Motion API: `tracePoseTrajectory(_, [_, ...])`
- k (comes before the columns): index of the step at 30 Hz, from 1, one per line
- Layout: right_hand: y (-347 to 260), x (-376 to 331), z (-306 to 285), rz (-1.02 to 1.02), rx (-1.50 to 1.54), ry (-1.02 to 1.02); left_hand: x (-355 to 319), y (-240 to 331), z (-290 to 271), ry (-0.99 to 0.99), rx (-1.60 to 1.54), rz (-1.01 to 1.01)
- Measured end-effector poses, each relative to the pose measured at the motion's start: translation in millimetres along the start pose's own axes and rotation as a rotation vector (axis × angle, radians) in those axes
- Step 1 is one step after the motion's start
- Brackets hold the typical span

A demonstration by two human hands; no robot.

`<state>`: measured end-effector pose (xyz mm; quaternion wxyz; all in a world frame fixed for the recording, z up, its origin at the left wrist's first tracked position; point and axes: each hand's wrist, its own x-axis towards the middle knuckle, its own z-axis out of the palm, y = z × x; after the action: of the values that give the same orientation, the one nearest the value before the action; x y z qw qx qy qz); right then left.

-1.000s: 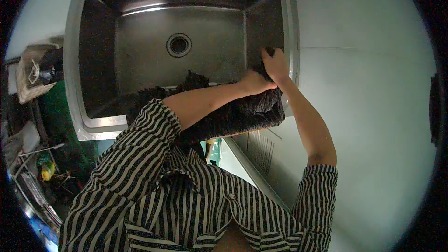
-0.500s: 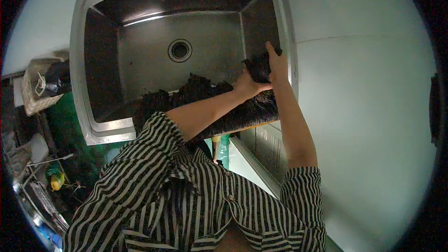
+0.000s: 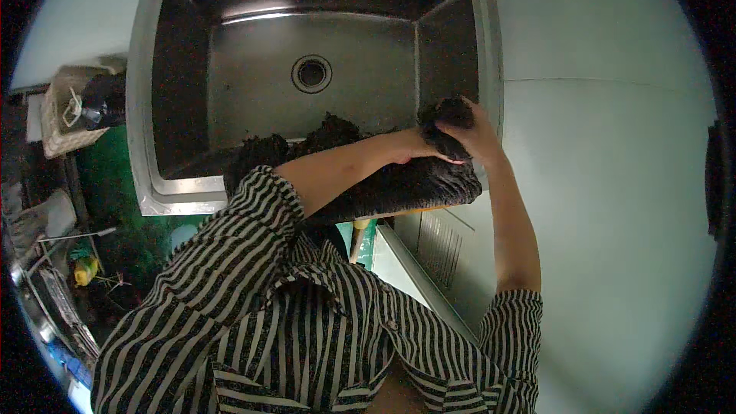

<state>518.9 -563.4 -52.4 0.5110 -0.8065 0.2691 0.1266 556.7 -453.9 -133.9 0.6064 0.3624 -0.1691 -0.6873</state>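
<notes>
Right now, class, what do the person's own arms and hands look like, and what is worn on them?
Both arms wear a black-and-white striped shirt with short sleeves ending above the elbow, so the forearms are bare. The left hand and right hand are bare too: no gloves, and no watch, rings or bands can be seen. The stripes run lengthwise along each sleeve.

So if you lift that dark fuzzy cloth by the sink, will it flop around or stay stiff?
Probably floppy: the dark cloth drapes over the front rim of the sink and bunches up where the right hand and left hand gather it. It looks thick and shaggy, so likely a bit heavy, more so if wet, which I can't tell.
</notes>
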Motion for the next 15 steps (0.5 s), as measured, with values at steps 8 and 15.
tracePoseTrajectory(8, [15, 32, 22, -0.072, -0.148, 0.110, 11, -39, 2, 0.345, 0.309, 0.186])
tracePoseTrajectory(15, [21, 46, 29, 0.084, -0.340, 0.305, 53, -77, -13, 0.486, 0.814, 0.420])
